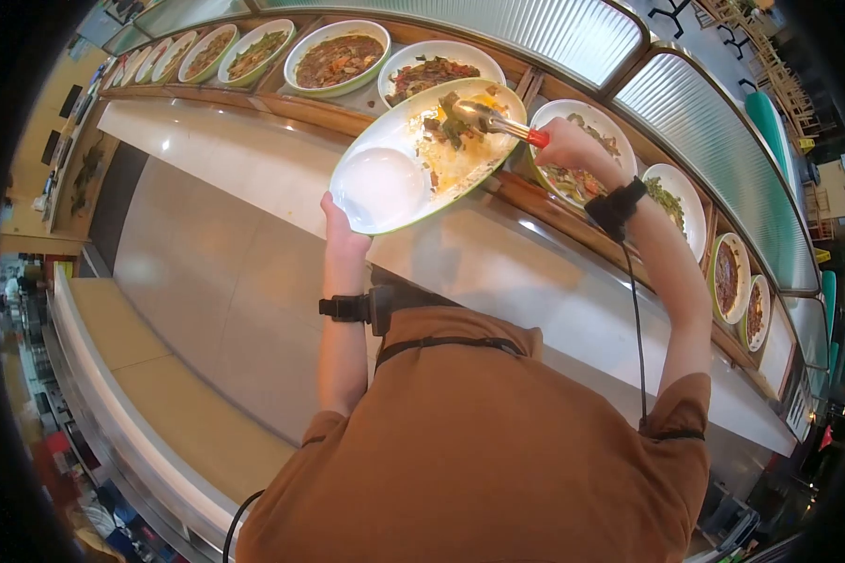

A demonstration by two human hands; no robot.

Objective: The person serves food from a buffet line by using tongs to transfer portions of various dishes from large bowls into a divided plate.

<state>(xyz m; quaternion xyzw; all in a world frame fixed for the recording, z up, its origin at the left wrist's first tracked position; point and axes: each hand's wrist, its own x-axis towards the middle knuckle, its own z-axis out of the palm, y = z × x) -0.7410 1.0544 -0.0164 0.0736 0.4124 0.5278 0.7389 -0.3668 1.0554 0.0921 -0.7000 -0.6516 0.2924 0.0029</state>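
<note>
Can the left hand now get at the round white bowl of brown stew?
Probably not: the left hand is full, gripping the rim of the large white oval plate, short of the round white bowl of brown stew.

Single head-worn fisheye view: faces steeply down over the wearer's torso [479,450], close on plate [380,188] and serving counter [498,272].

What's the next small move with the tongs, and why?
Probably grip the food scraps at the far end of the oval plate with the tongs and lift them off. The right hand has the tips on them, the left hand holds the plate tilted, and its near end is bare.
</note>
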